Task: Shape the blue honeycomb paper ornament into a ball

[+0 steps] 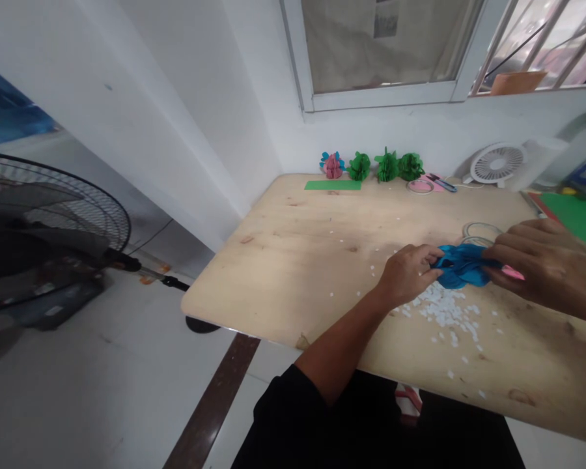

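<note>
A blue folded paper piece (461,266) is held above the wooden table between both hands. My left hand (410,273) pinches its left edge between thumb and fingers. My right hand (542,260) is closed on its right side, and a bit of pink (512,272) shows beside those fingers. Below the blue paper lies a scattered heap of small white paper bits (444,307). A pale ring-shaped coil (481,231) lies just behind the blue paper, partly hidden by it and my right hand.
Along the wall stand a pink and blue paper flower (333,165) and several green ones (387,165). A green strip (333,185), a cutter (441,182), a small white fan (497,163) and green sheets (579,215) lie around the table (273,260). A floor fan (53,228) stands left.
</note>
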`<control>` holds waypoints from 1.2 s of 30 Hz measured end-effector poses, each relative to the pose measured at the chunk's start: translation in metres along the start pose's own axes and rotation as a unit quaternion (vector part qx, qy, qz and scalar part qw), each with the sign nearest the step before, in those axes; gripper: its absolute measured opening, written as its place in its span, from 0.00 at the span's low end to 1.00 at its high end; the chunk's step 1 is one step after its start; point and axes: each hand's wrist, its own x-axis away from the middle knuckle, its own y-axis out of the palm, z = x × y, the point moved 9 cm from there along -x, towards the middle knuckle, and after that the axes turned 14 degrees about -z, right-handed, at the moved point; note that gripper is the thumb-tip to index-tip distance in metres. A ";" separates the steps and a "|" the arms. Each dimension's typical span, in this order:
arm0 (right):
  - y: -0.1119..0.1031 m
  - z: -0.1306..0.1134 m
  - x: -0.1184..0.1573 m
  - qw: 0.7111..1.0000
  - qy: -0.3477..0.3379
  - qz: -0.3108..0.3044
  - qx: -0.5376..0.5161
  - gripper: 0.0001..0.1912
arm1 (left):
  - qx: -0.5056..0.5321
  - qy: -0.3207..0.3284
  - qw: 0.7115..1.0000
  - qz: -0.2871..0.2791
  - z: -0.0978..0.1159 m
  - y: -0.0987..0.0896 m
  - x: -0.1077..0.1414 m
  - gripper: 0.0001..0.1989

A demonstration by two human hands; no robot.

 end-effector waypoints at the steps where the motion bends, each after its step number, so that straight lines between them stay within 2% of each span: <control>1: 0.000 0.000 0.000 1.000 -0.001 0.001 -0.002 0.09 | -0.002 0.001 1.000 -0.001 0.000 0.000 0.000 0.14; 10: 0.004 0.002 0.001 1.000 0.005 -0.009 -0.020 0.10 | -0.147 0.015 0.989 -0.006 0.011 0.005 -0.001 0.12; 19: -0.004 -0.005 -0.010 1.000 -0.004 -0.009 -0.010 0.09 | -0.143 -0.022 0.987 0.064 0.006 -0.002 0.004 0.15; 24: -0.011 -0.005 -0.016 1.000 0.011 -0.003 0.004 0.11 | -0.234 0.019 0.970 0.059 0.019 -0.001 0.005 0.06; 26: -0.013 -0.005 -0.018 1.000 0.015 -0.004 0.004 0.12 | -0.260 0.036 0.963 0.056 0.024 0.000 0.006 0.08; 30: -0.013 -0.003 -0.019 1.000 0.019 -0.003 -0.005 0.12 | -0.254 0.042 0.964 0.064 0.026 -0.002 0.006 0.09; 36: -0.010 -0.005 -0.020 1.000 0.011 -0.017 -0.001 0.11 | -0.178 0.007 0.981 0.077 0.012 -0.005 0.002 0.05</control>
